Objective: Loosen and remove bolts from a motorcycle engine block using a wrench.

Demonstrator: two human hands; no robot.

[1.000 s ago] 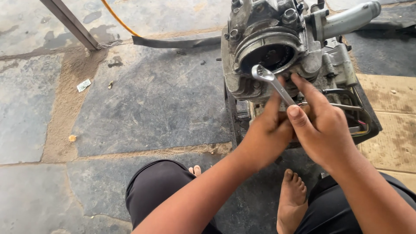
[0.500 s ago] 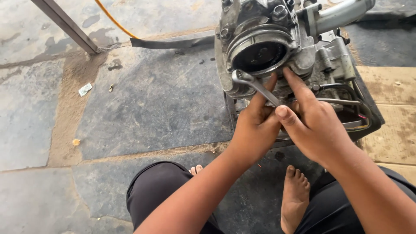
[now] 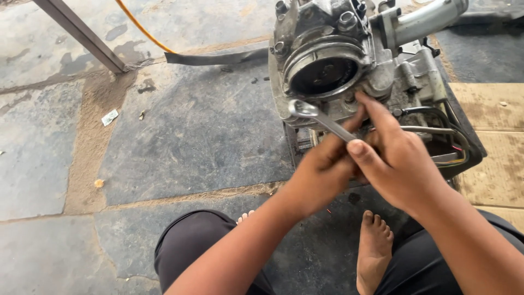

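Note:
A grey metal engine block (image 3: 349, 60) with a round dark opening stands on the stone floor in front of me. My left hand (image 3: 322, 169) grips the handle of a silver ring spanner (image 3: 316, 117), whose ring end lies against the lower left of the engine. My right hand (image 3: 398, 161) sits over the left one, fingers stretched toward the engine casing and touching it just below the round opening. Wires (image 3: 453, 142) run along the engine's right side.
I squat on a grey stone floor (image 3: 185, 142), with my knee (image 3: 196, 246) and bare foot (image 3: 374, 248) below the hands. A metal leg (image 3: 82, 35), an orange cable (image 3: 142, 30) and a dark strip (image 3: 213, 56) lie at the back left. Cardboard (image 3: 494, 136) lies to the right.
The spanner's ring end has swung down and to the left across the engine face, from over the round opening to below its lower left edge. Both hands followed it.

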